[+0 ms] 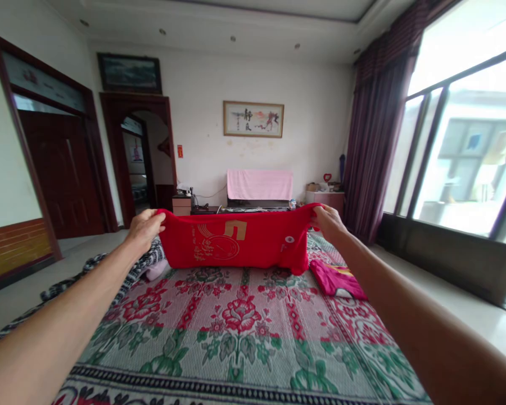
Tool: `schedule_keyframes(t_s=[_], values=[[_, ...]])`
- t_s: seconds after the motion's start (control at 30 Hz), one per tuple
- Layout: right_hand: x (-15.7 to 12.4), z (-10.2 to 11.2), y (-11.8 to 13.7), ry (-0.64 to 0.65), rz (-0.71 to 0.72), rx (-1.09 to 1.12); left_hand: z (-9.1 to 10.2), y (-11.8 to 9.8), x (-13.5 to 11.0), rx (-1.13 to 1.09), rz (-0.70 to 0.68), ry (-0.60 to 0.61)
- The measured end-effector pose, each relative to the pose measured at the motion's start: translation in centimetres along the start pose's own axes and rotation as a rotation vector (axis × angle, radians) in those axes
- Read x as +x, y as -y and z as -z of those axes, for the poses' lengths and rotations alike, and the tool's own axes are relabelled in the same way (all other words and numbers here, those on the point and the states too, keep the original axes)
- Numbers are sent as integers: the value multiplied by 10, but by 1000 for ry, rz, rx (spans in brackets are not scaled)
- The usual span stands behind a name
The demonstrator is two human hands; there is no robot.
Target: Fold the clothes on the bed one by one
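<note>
While the left hand (147,229) and the right hand (328,223) each pinch one upper corner with closed fingers, the red gold-printed garment (257,247) hangs stretched between them, long axis left to right, above the far part of the floral cover (241,315), about equally near both.

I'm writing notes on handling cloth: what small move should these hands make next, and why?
Probably lower the red cloth onto the patterned bedspread, with both corners held level. The left hand and right hand each grip an upper corner, the cloth is stretched between them, and open bedspread shows just nearer the person; the magenta garment lies off to the right.
</note>
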State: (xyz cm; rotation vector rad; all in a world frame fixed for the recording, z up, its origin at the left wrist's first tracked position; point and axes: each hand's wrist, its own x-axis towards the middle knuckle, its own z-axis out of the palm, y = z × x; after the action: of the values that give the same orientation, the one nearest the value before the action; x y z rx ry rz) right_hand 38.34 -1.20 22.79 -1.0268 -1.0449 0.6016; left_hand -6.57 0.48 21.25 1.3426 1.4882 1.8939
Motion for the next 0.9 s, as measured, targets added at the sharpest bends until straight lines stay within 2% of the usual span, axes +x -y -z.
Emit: schedule_keyframes(t_s=[0.13, 0.23, 0.3, 0.43, 0.5, 0.6, 0.67, 0.8, 0.9], values=[[-20, 12, -8, 54, -42, -30, 11, 2, -16, -91, 118, 37], [-42, 32, -16, 210, -59, -98, 29, 12, -30, -112, 187, 85], [-59, 47, -23, 435, -91, -201, 45, 27, -40, -61, 213, 131], [-94, 66, -44, 967, -296, -549, 75, 72, -63, 210, 247, 234], [-106, 69, -57, 1133, -330, -745, 84, 92, -76, 347, 278, 353], [-116, 70, -73, 1162, -285, -930, 89, 108, -94, 465, 322, 560], [-120, 71, -81, 1143, -260, -948, 87, 114, -102, 509, 329, 628], [-126, 71, -83, 1172, -256, -894, 83, 117, -109, 534, 302, 647], [-131, 66, -80, 1228, -338, -813, 82, 118, -108, 530, 278, 644]])
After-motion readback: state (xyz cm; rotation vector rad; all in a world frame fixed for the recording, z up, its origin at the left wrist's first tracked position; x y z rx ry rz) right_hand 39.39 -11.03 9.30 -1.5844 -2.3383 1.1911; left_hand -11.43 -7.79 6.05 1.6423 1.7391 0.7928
